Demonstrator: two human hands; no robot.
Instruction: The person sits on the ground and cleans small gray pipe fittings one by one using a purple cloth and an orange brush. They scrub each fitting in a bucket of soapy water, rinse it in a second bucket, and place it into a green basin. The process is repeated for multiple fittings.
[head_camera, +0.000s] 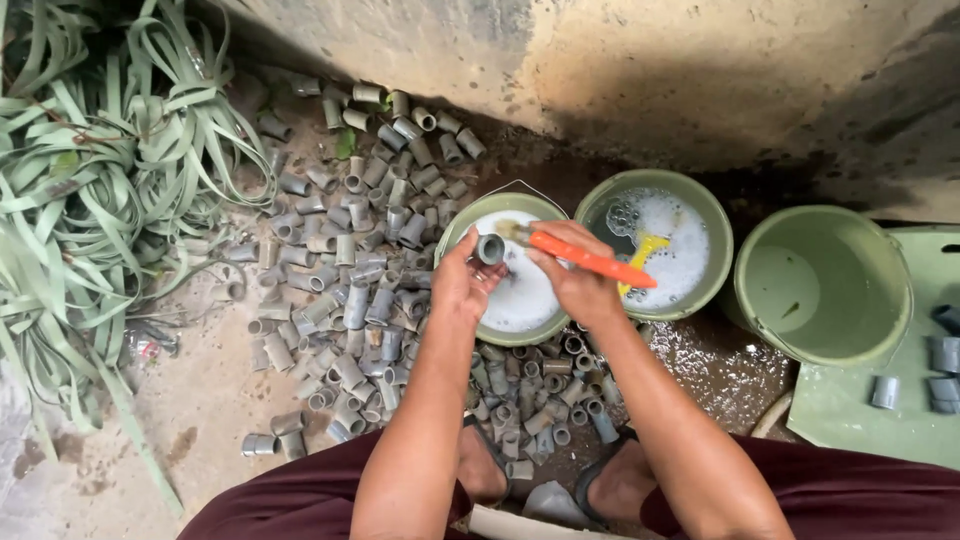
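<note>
My left hand (462, 283) holds a short grey pipe fitting (490, 248) with its open end facing up, over a green bucket of soapy water (455, 226). In my right hand (575, 280) is an orange-handled brush (590, 262), its bristle end touching the fitting. Both hands hover just above the foam. A large heap of similar grey pipe fittings (350, 290) lies on the ground to the left and below the bucket.
A second green bucket (712, 215) with foam and a yellow scoop stands to the right, then a third bucket (880, 260) of clearer water. A green board (850, 410) with a few fittings lies at right. Long green leaves (90, 190) fill the left; a concrete wall runs behind.
</note>
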